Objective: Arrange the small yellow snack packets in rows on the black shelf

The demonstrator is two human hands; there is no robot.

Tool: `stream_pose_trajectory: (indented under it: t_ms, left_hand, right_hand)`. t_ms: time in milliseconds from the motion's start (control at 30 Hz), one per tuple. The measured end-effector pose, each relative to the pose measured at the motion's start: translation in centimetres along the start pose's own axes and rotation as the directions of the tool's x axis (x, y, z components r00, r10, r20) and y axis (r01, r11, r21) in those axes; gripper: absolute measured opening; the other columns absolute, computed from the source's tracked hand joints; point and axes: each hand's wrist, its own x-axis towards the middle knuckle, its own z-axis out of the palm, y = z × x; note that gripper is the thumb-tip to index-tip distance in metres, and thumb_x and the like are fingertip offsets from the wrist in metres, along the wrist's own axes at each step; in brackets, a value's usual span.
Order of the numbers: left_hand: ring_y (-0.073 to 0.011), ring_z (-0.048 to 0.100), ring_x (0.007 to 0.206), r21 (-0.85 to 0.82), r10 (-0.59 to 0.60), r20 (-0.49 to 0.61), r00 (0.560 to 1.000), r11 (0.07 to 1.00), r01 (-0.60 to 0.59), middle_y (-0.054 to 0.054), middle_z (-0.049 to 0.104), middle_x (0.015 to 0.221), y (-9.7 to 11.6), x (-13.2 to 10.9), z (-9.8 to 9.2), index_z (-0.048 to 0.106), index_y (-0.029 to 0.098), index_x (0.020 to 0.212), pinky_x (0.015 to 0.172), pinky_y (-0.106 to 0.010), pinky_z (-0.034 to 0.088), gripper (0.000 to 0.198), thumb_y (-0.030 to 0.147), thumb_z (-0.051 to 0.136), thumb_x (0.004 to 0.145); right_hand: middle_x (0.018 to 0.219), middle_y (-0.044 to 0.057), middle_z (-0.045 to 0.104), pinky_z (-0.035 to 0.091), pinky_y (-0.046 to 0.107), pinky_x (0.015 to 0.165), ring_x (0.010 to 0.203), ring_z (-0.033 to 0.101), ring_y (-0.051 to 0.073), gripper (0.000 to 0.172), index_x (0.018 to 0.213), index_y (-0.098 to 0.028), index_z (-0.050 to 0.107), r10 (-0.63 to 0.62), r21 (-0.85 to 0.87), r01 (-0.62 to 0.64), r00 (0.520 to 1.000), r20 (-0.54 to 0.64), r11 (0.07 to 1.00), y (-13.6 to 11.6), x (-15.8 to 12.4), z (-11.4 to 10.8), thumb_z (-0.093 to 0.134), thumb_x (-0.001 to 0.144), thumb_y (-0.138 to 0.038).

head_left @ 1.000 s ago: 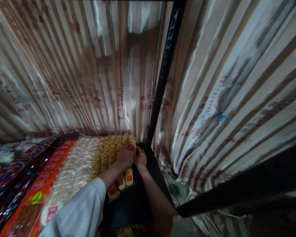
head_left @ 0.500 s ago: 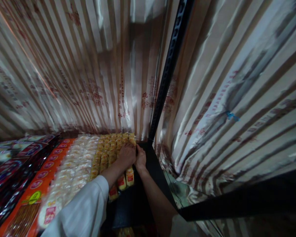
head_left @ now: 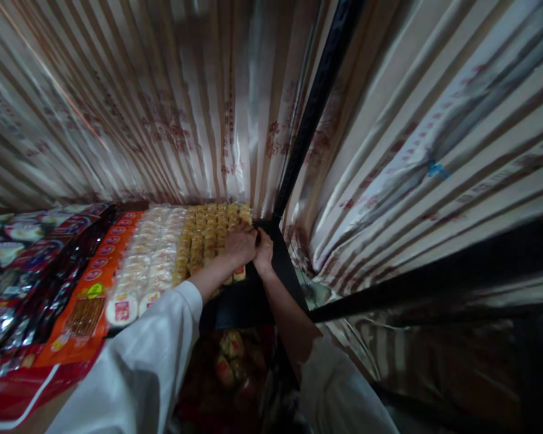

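Note:
My left hand (head_left: 239, 244) lies on top of the rows of small yellow snack packets (head_left: 206, 238) at the right end of a black shelf (head_left: 235, 307), its fingers curled down over them. My right hand (head_left: 265, 252) is pressed against the left one at the packets' right edge, fingers bent; what it grips is hidden. Both arms wear white sleeves. Pale round cakes in clear wrap (head_left: 147, 265) lie just left of the yellow packets.
Orange flat packs (head_left: 90, 295) and dark red boxes (head_left: 31, 265) fill the shelf's left side. A black upright post (head_left: 312, 114) rises beside my hands. Shiny striped plastic sheeting (head_left: 411, 138) hangs behind and to the right. More yellow packets (head_left: 228, 355) sit on a lower level.
The view has dropped and pulled back, so the shelf's front edge and the lower level now show. Both hands stay together at the right end of the yellow packets.

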Motion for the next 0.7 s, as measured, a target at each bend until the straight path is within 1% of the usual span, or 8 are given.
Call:
stream_pose_trajectory:
  t_ms: [67,167,300,367,467,533,600,700]
  left_hand:
    - [-0.0208,0.048,0.104,-0.075,0.007,-0.015,1.0,0.997,-0.008,-0.012,0.059,0.107,1.1,-1.7,0.0,0.059,0.012,0.104,0.094,-0.032,0.038,0.032,0.012,0.038,0.081]
    - [-0.0186,0.051,0.101,-0.16,0.04,0.028,0.999,0.986,-0.035,-0.009,0.057,0.113,2.7,-5.0,0.3,0.056,0.014,0.11,0.09,-0.03,0.042,0.034,0.013,0.038,0.081]
    - [-0.017,0.047,0.112,-0.313,0.09,0.008,0.996,0.946,-0.083,-0.007,0.054,0.121,4.3,-10.6,1.0,0.056,0.015,0.111,0.099,-0.03,0.037,0.036,0.011,0.037,0.081]
    - [-0.0162,0.047,0.113,-0.385,0.047,-0.011,0.999,0.922,-0.047,-0.007,0.055,0.12,5.0,-13.8,1.4,0.057,0.017,0.109,0.101,-0.03,0.036,0.035,0.011,0.036,0.081]
    - [-0.0134,0.052,0.104,-0.482,-0.092,0.02,0.996,0.872,0.091,-0.005,0.059,0.11,5.6,-19.1,2.7,0.059,0.02,0.103,0.094,-0.027,0.041,0.034,0.01,0.035,0.082]
    - [-0.0129,0.054,0.1,-0.515,-0.197,0.07,0.978,0.832,0.204,-0.006,0.059,0.108,5.6,-22.3,4.2,0.058,0.019,0.105,0.09,-0.025,0.043,0.033,0.01,0.035,0.083]
    - [-0.0151,0.056,0.097,-0.454,-0.3,0.193,0.934,0.817,0.356,-0.008,0.061,0.103,5.4,-24.9,6.3,0.059,0.017,0.103,0.087,-0.028,0.045,0.032,0.01,0.036,0.082]
    - [-0.0172,0.059,0.096,-0.292,-0.395,0.471,0.789,0.774,0.562,-0.01,0.064,0.101,5.1,-27.1,9.5,0.059,0.015,0.102,0.083,-0.029,0.045,0.03,0.011,0.038,0.081]
  right_hand:
    - [0.116,0.015,0.058,0.038,0.036,0.095,0.108,0.052,0.021,0.041,0.114,-0.008,0.054,0.015,0.053,-0.015,1.0,0.009,0.998,-0.2,-1.6,-1.3,0.044,0.075,-0.017]
    - [0.112,0.013,0.059,0.043,0.032,0.09,0.101,0.055,0.019,0.041,0.112,-0.01,0.054,0.044,0.128,-0.045,0.999,0.014,0.991,-0.5,-4.7,-3.5,0.046,0.073,-0.019]
    - [0.107,0.01,0.06,0.045,0.029,0.086,0.095,0.057,0.017,0.037,0.108,-0.012,0.056,0.037,0.2,-0.045,0.998,0.045,0.979,-1.1,-10.4,-6.4,0.044,0.073,-0.018]
    - [0.105,0.008,0.061,0.046,0.029,0.086,0.095,0.057,0.016,0.034,0.106,-0.015,0.056,0.017,0.209,-0.035,0.996,0.086,0.977,-1.2,-13.8,-7.6,0.04,0.075,-0.015]
    - [0.098,0.007,0.064,0.046,0.029,0.084,0.092,0.058,0.017,0.027,0.098,-0.017,0.059,-0.049,0.169,0.01,0.972,0.23,0.986,-0.9,-18.6,-8.9,0.039,0.08,-0.018]
    - [0.096,0.008,0.065,0.045,0.028,0.085,0.092,0.059,0.017,0.027,0.096,-0.017,0.061,-0.095,0.096,0.06,0.901,0.423,0.994,-0.4,-21.0,-9.3,0.039,0.08,-0.016]
    - [0.099,0.009,0.066,0.044,0.028,0.086,0.093,0.06,0.017,0.028,0.097,-0.016,0.062,-0.077,-0.012,0.104,0.802,0.593,0.995,0.2,-22.7,-9.4,0.04,0.08,-0.013]
    - [0.104,0.011,0.066,0.043,0.028,0.086,0.097,0.061,0.018,0.034,0.105,-0.015,0.061,0.026,-0.199,0.187,0.662,0.749,0.962,1.2,-24.2,-8.9,0.038,0.081,-0.009]
